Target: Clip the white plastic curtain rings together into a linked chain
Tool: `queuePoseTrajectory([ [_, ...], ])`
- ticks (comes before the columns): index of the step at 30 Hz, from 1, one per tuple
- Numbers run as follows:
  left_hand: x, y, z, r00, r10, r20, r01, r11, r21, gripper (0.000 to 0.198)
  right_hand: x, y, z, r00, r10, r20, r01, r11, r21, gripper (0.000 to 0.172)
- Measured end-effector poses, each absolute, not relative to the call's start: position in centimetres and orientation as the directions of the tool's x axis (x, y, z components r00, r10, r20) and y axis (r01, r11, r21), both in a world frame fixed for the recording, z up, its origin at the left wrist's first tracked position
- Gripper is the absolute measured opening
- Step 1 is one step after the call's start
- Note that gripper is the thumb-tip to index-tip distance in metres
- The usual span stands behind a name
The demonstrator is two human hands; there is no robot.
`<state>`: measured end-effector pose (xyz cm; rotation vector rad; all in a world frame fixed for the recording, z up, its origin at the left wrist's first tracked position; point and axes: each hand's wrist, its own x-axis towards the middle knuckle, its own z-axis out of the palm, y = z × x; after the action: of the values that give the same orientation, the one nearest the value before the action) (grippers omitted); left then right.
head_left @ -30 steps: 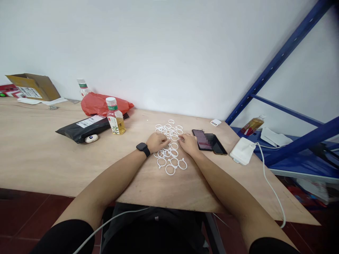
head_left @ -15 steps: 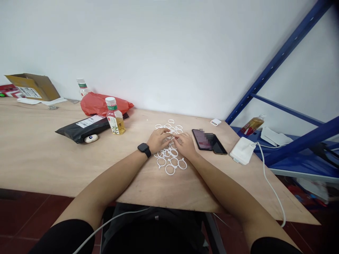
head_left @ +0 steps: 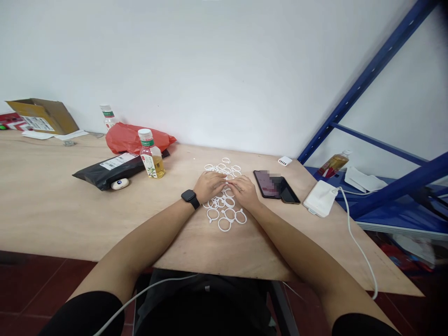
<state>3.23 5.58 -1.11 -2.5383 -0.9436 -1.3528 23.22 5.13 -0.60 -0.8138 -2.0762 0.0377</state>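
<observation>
Several white rings with small tabs (head_left: 224, 224) lie in a loose pile on the wooden table (head_left: 140, 224), in front of me and beyond my hands. My left hand (head_left: 209, 186), with a black watch (head_left: 190, 199) on the wrist, rests over the middle of the pile, its fingers bent and closed. From the right my right hand (head_left: 244, 190) meets it, thumb and fingers pinched together. The fingertips of both hands come together over the rings, and what is between them is too small to make out.
Two phones (head_left: 268, 184) and a white power bank with a cable (head_left: 320, 198) lie to the right. A drink bottle (head_left: 151, 154), black parcel (head_left: 105, 171), earbud case (head_left: 120, 184) and red bag (head_left: 129, 136) stand or lie left. A blue shelf (head_left: 378, 210) adjoins the right side.
The fingertips of both hands have drawn closer together over the rings, and the fingers look more closed. The rings in view lie as before.
</observation>
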Motion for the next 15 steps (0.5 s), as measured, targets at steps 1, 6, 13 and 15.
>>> queuePoseTrajectory([
  [1,3.24,5.58,-1.08,0.407,0.466,0.786,0.569,-0.802,0.181,0.013,23.21,5.14,-0.63,-0.384,0.564,0.731,0.538,0.78,-0.319,0.017],
  [6,3.21,5.47,-0.88,0.42,0.453,0.786,0.549,-0.817,0.178,0.012,23.28,5.15,-0.67,-0.367,0.568,0.737,0.554,0.77,-0.317,0.017],
  [13,3.5,4.99,-0.45,0.438,0.451,0.778,0.519,-0.833,0.191,0.013,23.22,4.88,-0.52,-0.394,0.557,0.731,0.559,0.777,-0.29,0.017],
  [15,3.59,4.97,-0.38,0.426,0.456,0.781,0.511,-0.834,0.208,0.014,23.1,4.78,-0.5,-0.387,0.56,0.733,0.562,0.773,-0.294,0.017],
])
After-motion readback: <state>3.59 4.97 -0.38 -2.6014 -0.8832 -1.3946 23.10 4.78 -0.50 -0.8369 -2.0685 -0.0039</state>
